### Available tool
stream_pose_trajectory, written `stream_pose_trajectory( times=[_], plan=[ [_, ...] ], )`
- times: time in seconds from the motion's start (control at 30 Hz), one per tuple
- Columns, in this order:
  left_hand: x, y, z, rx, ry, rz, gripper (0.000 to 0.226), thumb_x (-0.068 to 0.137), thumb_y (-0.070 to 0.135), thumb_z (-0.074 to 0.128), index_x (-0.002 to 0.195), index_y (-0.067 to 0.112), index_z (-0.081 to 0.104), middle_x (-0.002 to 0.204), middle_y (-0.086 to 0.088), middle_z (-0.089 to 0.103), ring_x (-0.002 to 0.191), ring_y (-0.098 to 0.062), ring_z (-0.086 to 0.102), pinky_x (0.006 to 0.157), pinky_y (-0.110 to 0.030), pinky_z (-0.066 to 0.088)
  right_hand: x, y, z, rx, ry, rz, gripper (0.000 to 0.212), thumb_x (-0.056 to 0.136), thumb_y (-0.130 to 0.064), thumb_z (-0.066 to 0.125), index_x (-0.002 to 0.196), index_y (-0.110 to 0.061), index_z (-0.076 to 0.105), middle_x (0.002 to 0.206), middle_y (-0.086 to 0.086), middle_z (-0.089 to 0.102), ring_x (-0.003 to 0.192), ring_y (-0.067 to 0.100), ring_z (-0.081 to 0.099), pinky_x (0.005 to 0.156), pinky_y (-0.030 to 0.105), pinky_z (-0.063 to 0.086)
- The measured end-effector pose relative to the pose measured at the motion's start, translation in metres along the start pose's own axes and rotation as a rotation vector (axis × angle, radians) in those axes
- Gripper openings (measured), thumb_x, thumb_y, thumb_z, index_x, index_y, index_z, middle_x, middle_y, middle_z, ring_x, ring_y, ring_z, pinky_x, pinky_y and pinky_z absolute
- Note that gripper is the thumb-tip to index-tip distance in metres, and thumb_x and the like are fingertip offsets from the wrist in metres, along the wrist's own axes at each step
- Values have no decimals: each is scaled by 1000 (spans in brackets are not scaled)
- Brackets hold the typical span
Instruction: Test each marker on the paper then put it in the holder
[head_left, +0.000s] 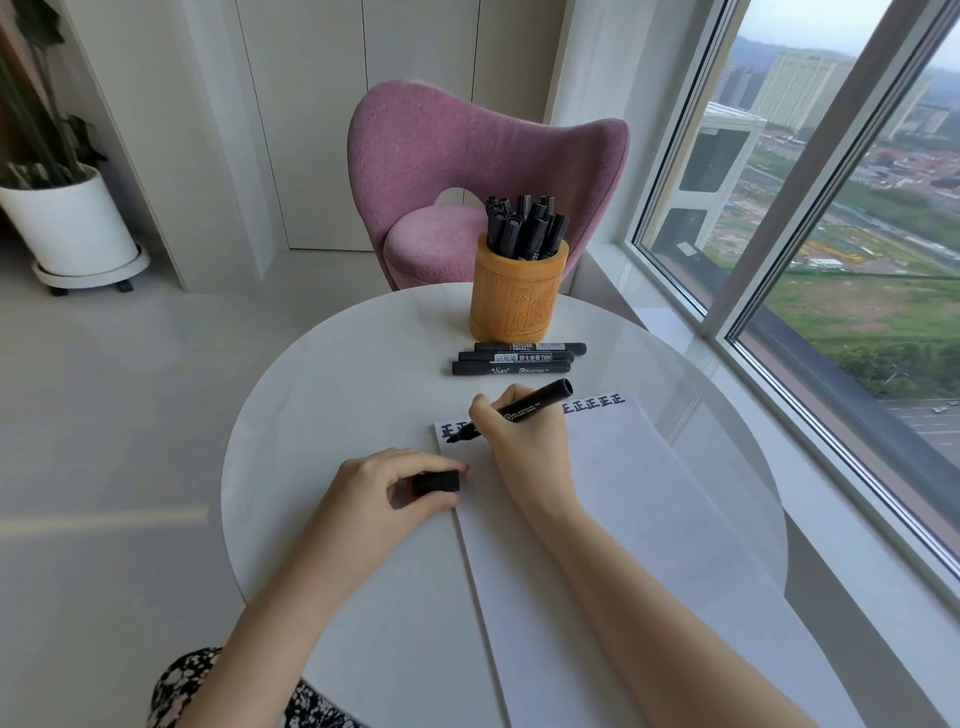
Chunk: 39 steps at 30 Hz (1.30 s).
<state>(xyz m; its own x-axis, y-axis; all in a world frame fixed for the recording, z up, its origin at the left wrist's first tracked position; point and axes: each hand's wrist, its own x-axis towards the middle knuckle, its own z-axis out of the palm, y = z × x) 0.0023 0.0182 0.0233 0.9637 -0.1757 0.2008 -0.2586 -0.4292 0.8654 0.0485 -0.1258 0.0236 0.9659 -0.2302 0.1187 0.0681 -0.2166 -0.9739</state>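
Testing step: your right hand (524, 441) has a closed grip on the uncapped marker (511, 410), tip on the paper (623, 519) near its top edge, left hand (395, 488) pinching the cap (436, 482); next likely recap, then holder (517, 296).

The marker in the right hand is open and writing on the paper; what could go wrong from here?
1. The marker tip sits near the paper's left edge, so a stroke may slip onto the white table.
2. The right hand rests over the row of marks and may smear fresh ink.
3. The left hand holds the cap; if capping is skipped, the marker may stain the holder.
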Motion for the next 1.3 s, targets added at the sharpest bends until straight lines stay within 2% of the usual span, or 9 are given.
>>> stream_pose_trajectory(
  times=[0.13, 0.3, 0.5, 0.63, 0.77, 1.03, 1.2, 1.3],
  plan=[
    [0, 1, 0, 3, 7, -12, 23, 72, 4, 77, 88, 20, 76, 74, 16, 67, 60, 13, 52, 60, 0, 34, -1, -2, 1, -26, 4, -15, 23, 83, -8, 61, 66, -5, 46, 61, 6, 44, 54, 7, 36, 51, 15, 33],
    [-1, 2, 0, 4, 10, -29, 23, 72, 5, 77, 88, 22, 76, 72, 31, 64, 59, 13, 52, 60, 0, 34, -2, -1, 1, -25, 33, -11, 23, 82, -8, 59, 66, -7, 43, 62, 6, 41, 54, 8, 34, 50, 16, 32],
    [-1, 3, 0, 8, 15, -40, 23, 72, 5, 77, 87, 22, 76, 70, 32, 63, 56, 14, 50, 59, 1, 33, -1, -1, 1, -25, 53, -14, 21, 81, -7, 58, 67, -6, 44, 64, 7, 42, 54, 7, 34, 50, 16, 31],
    [-1, 4, 0, 3, 14, -37, 22, 72, 5, 77, 88, 21, 76, 68, 22, 65, 56, 13, 50, 58, 1, 34, -1, 0, -1, -1, 44, -8, 23, 82, -8, 59, 68, 3, 45, 65, 9, 44, 56, 8, 37, 49, 16, 31],
    [-2, 5, -1, 5, 11, -28, 22, 73, 5, 77, 88, 21, 76, 79, 10, 68, 57, 13, 51, 59, 0, 34, -2, -2, 0, -13, 16, -16, 23, 82, -7, 60, 66, -5, 44, 62, 7, 42, 53, 7, 35, 49, 15, 32],
    [-1, 3, 0, 8, 6, -29, 23, 72, 4, 77, 88, 21, 76, 82, 6, 70, 56, 14, 50, 59, 1, 34, -3, -3, -1, -16, 2, -23, 26, 79, -2, 58, 64, -8, 38, 58, 0, 31, 51, 6, 27, 47, 15, 27],
    [-2, 3, 0, 5, 7, -34, 22, 72, 4, 77, 87, 21, 76, 80, 9, 69, 57, 13, 51, 59, 0, 34, -2, -3, -2, -12, 14, -23, 24, 80, -4, 58, 64, -8, 40, 58, 1, 33, 52, 6, 29, 47, 16, 27],
    [-1, 1, 0, 2, 5, -38, 22, 72, 5, 77, 87, 22, 76, 83, 8, 71, 63, 11, 55, 62, 0, 35, -2, -3, -2, -7, 27, -23, 23, 80, -5, 58, 65, -8, 41, 61, 3, 35, 53, 7, 30, 48, 17, 27]
  ],
)
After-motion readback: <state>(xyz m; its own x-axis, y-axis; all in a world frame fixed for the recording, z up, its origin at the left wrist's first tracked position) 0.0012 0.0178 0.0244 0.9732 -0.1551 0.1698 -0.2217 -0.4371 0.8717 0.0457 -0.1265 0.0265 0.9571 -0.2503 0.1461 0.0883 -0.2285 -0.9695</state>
